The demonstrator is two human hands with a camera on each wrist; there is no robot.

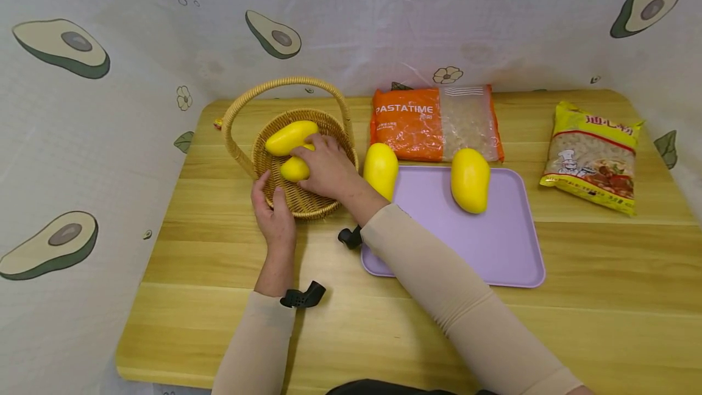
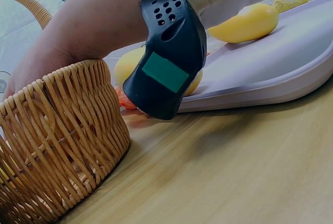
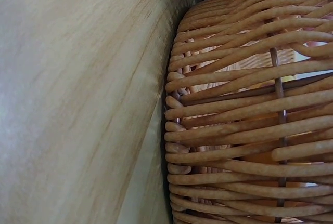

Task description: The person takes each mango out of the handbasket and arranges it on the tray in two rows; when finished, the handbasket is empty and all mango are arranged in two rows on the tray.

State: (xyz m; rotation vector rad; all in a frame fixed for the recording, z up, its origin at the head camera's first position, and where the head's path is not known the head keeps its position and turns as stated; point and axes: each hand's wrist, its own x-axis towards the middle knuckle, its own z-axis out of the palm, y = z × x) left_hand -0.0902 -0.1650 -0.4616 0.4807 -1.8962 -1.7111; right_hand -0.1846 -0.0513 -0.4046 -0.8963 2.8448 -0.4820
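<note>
Your right hand [image 1: 327,168] is curled round a yellow mango [image 1: 294,170] inside the wicker basket [image 1: 307,214], low within its wall; how tightly you press it, I cannot tell. Your left hand [image 1: 275,218] holds the near left rim of the basket, with the thumb and fingers a little apart across it. Beside the held mango, a second mango [image 1: 292,138] lies in the basket. The arched handle [image 1: 285,81] stands at the far left side, so it does not cross above your right hand. Your right sleeve [image 1: 433,273] passes over the purple tray [image 1: 466,249] and partly hides a third mango [image 1: 380,166] at its far left corner. A fourth mango [image 1: 470,180] lies near the tray's far edge. Behind is the orange pasta bag [image 1: 408,127]; to the right, a yellow bag [image 1: 592,160].
</note>
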